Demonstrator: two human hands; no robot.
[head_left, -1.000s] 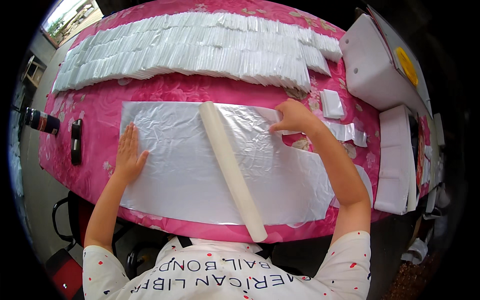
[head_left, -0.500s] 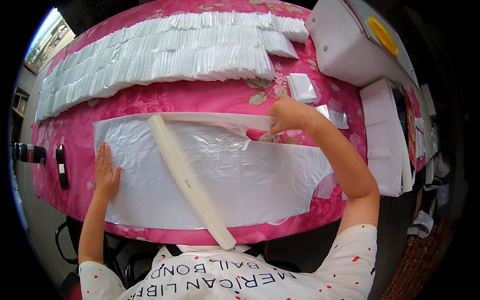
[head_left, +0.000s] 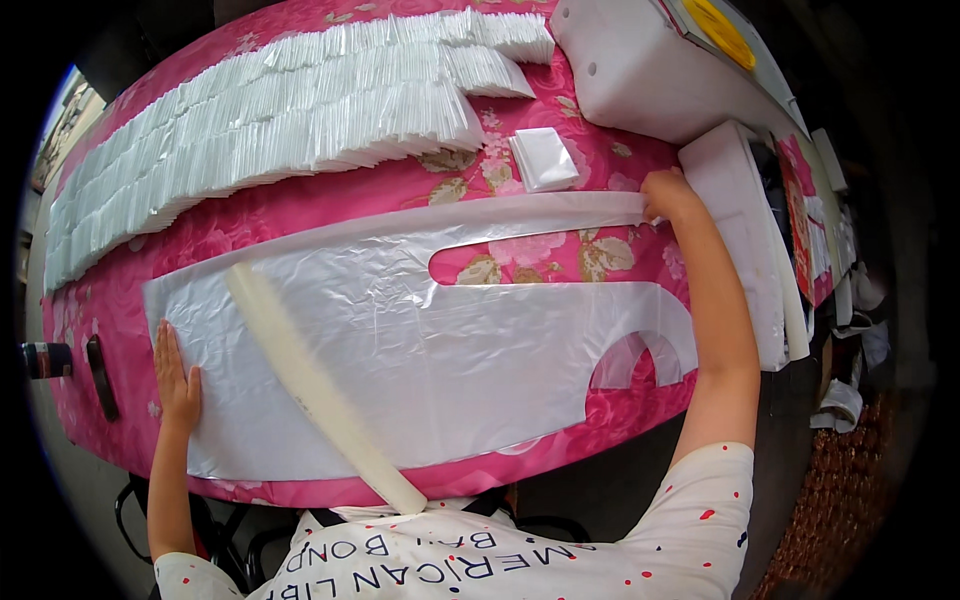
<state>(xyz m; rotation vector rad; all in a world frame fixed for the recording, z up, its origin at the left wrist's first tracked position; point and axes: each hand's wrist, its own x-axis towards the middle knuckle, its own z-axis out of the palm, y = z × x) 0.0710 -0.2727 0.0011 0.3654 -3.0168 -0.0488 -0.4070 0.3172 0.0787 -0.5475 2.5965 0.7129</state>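
Note:
A thin white plastic sheet with a long slot and a rounded cut-out, shaped like a disposable apron (head_left: 500, 350), lies spread over the table in front of me. My left hand (head_left: 178, 385) rests flat and open on its left edge. At the far right, my right hand (head_left: 667, 195) is closed on the end of the apron's long upper strap, which is stretched straight. Its fingertips are partly hidden. A long cream-coloured plastic strip (head_left: 310, 375) lies slantwise across the apron, its near end by my shirt.
Packed rows of folded white plastic packets (head_left: 270, 110) fill the table's far side. A small folded stack (head_left: 543, 160) sits behind the strap. White foam boxes (head_left: 640, 70) stand at the right, with a yellow ring (head_left: 722, 32) on top. A dark jar (head_left: 46, 360) is at the left edge.
My right hand has moved right, drawing the upper strap out straight and opening the long slot. My left hand stays flat on the apron's left edge. The view has shifted slightly.

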